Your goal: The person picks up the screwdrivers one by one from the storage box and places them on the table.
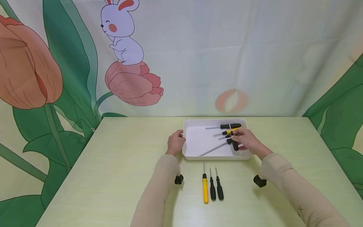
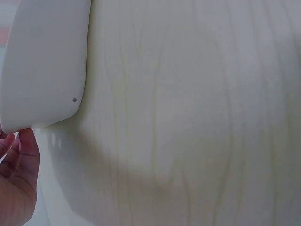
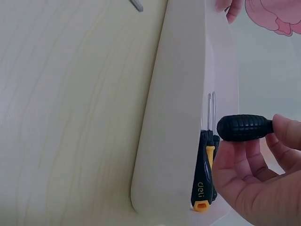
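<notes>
My right hand [image 1: 246, 141] pinches a black-handled screwdriver [image 1: 235, 145] between thumb and fingers, over the right part of a white tray [image 1: 195, 138]. Its handle points toward me and its shaft away; in the right wrist view, the ribbed black handle [image 3: 244, 127] shows close up. At the tray's left end, my left hand [image 1: 175, 143] holds the edge, its thumb against the outer wall [image 2: 44, 66] in the left wrist view. Inside the tray lie several screwdrivers, among them a black one [image 1: 230, 126], a yellow-and-black one [image 1: 227, 132] and a long-shafted one [image 1: 215, 148].
On the table in front of the tray, a yellow screwdriver [image 1: 205, 189] and two black screwdrivers [image 1: 212, 190] lie side by side, tips away from me. A printed curtain [image 1: 193, 63] hangs behind the table's far edge.
</notes>
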Demonstrator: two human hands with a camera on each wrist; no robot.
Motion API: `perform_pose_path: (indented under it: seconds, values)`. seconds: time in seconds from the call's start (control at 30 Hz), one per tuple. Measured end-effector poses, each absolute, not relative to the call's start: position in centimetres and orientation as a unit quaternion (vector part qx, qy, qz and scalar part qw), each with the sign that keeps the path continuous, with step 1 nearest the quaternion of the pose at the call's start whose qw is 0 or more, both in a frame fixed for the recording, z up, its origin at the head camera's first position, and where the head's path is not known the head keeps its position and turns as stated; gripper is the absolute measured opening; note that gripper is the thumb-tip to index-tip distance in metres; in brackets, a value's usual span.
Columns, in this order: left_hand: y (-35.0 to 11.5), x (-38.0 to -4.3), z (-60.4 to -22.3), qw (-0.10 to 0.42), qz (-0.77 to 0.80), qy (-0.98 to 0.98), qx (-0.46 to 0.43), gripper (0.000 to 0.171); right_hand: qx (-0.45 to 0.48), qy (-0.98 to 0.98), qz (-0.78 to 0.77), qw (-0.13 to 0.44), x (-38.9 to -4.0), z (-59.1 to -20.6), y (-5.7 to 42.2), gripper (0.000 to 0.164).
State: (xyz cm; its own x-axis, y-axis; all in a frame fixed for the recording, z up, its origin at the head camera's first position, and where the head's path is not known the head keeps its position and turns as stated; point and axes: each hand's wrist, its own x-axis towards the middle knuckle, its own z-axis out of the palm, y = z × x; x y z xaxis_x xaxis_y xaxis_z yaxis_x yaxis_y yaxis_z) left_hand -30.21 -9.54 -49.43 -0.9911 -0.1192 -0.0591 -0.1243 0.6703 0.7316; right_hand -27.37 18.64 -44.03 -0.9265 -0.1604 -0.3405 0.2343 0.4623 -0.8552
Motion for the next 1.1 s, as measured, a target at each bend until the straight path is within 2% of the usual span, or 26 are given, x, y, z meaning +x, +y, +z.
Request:
perform_pose_path:
  seconds: [0.9,0.93,1.1]
  values:
    - [-9.7,-30.7,-49.9,0.023,0.412,0.907,-0.083,0.037,0.045,0.754,-0.598,0.268,-25.3,-44.0,17.3,0.035]
    - [-9.8,-30.9,-50.3,0.009,0.410,0.909,-0.077,0.036,0.044,0.754,-0.597,0.269,-25.3,-44.0,17.3,0.034]
    - [-9.8,-31.2,-50.5,0.011,0.409,0.909,-0.079,0.035,0.048,0.752,-0.596,0.277,-24.8,-44.1,17.1,0.032]
